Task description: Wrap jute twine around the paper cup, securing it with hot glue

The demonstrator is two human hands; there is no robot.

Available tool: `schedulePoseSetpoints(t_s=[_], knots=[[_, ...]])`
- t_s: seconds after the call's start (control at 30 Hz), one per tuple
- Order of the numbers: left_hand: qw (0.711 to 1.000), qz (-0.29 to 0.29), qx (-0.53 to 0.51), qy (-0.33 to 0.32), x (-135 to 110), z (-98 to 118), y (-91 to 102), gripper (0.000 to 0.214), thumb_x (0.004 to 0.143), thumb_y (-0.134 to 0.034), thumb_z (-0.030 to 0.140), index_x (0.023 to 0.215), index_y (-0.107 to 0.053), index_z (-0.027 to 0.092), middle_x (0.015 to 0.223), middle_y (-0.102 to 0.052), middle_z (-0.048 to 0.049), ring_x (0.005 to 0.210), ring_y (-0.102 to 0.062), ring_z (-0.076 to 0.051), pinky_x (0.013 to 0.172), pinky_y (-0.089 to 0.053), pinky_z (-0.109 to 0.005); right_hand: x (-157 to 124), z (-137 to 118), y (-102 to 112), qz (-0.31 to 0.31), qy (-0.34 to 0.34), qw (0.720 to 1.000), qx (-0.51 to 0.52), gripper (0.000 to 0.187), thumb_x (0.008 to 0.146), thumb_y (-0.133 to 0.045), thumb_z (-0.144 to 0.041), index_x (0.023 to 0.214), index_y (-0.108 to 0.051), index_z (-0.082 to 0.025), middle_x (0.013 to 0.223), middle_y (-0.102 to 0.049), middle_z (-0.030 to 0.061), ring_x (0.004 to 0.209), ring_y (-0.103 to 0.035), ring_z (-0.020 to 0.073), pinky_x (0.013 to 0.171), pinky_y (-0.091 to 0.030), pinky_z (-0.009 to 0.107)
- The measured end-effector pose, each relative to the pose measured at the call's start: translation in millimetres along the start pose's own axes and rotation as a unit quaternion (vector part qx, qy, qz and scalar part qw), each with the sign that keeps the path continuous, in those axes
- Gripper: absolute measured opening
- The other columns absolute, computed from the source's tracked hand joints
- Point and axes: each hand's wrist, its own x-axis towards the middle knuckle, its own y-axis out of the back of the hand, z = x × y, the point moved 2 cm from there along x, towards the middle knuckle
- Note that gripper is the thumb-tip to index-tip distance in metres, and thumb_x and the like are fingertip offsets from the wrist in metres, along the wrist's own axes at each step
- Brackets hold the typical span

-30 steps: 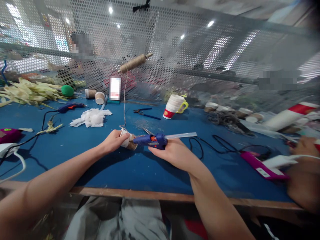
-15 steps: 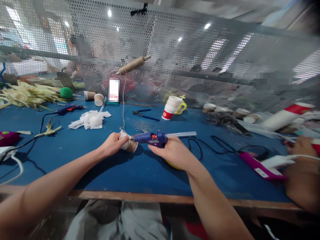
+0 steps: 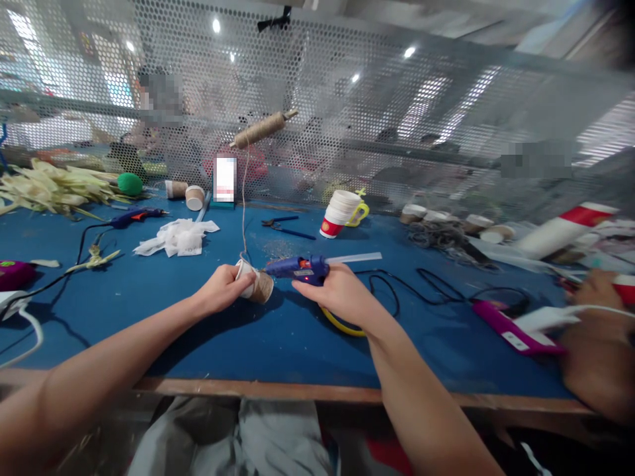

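My left hand (image 3: 228, 286) is closed around a paper cup (image 3: 261, 288) lying tilted above the blue table, its lower part wrapped in brown twine. A strand of twine (image 3: 244, 211) runs from the cup up to a twine spool (image 3: 262, 129) on a stick at the mesh. In my right hand (image 3: 342, 291) is a blue glue gun (image 3: 297, 268), a clear glue stick (image 3: 354, 257) jutting from its back. The gun's nozzle points left at the cup's wrapped side. Beneath my right wrist shows part of a yellow ring (image 3: 342, 324).
Behind stand stacked paper cups (image 3: 340, 213) beside blue-handled pliers (image 3: 288, 228), a phone (image 3: 225, 178) and white tissue (image 3: 178, 237). Another glue gun (image 3: 136, 217) lies left. A purple power strip (image 3: 516, 329) and cords lie right, near another person's arm (image 3: 600, 344).
The glue gun in my right hand has tipped and drawn slightly up, its nozzle now a little off the cup. More of the yellow ring shows. My left hand stays nearly still.
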Motion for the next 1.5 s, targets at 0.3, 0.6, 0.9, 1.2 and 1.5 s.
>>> schedulePoseSetpoints(t_s=[0.3, 0.6, 0.9, 1.2, 1.5], knots=[[1.000, 0.011, -0.003, 0.013, 0.5, 2.6, 1.1, 0.038, 0.072, -0.044, 0.042, 0.064, -0.060, 0.009, 0.053, -0.049, 0.0004, 0.051, -0.041, -0.010, 0.050, -0.033, -0.021, -3.7, -5.0, 2.2, -0.009, -0.039, 0.999, 0.019, 0.026, 0.069, -0.053, -0.031, 0.049, -0.045, -0.019, 0.044, -0.045, -0.0030, 0.045, -0.042, 0.0112, 0.048, -0.036, 0.024], [0.999, 0.005, -0.029, 0.019, 2.0, 2.7, 0.6, 0.036, 0.072, -0.045, 0.040, 0.062, -0.060, 0.009, 0.055, -0.053, -0.0007, 0.052, -0.043, -0.010, 0.051, -0.033, -0.021, -4.6, -3.3, 0.8, -0.020, -0.010, 1.000, -0.007, 0.019, 0.072, -0.052, -0.031, 0.064, -0.060, -0.016, 0.052, -0.050, -0.0019, 0.051, -0.043, 0.0115, 0.053, -0.038, 0.024], [0.998, -0.004, -0.048, 0.031, 3.0, 2.5, 0.4, 0.037, 0.072, -0.045, 0.040, 0.071, -0.063, 0.008, 0.061, -0.057, -0.0024, 0.055, -0.046, -0.011, 0.053, -0.035, -0.021, -8.8, -8.4, 1.0, -0.049, 0.011, 0.999, -0.006, 0.016, 0.072, -0.052, -0.028, 0.071, -0.063, -0.016, 0.063, -0.058, -0.0010, 0.058, -0.049, 0.0123, 0.058, -0.040, 0.023], [0.997, -0.006, -0.069, 0.040, 4.3, 0.9, -0.9, 0.040, 0.071, -0.046, 0.041, 0.075, -0.066, 0.007, 0.065, -0.062, -0.0044, 0.059, -0.051, -0.013, 0.056, -0.039, -0.022, -12.7, -8.5, -1.0, -0.055, 0.014, 0.998, -0.024, 0.018, 0.073, -0.052, -0.029, 0.075, -0.064, -0.016, 0.065, -0.060, -0.0004, 0.062, -0.051, 0.0134, 0.060, -0.040, 0.023], [0.999, -0.001, -0.033, 0.017, 2.8, 0.2, -0.5, 0.040, 0.072, -0.045, 0.042, 0.070, -0.064, 0.007, 0.059, -0.055, -0.0012, 0.055, -0.044, -0.011, 0.053, -0.034, -0.021, -7.6, -5.2, 0.4, -0.017, 0.016, 0.999, -0.040, 0.019, 0.072, -0.052, -0.030, 0.065, -0.062, -0.016, 0.059, -0.057, -0.0008, 0.057, -0.051, 0.0132, 0.058, -0.041, 0.023]])
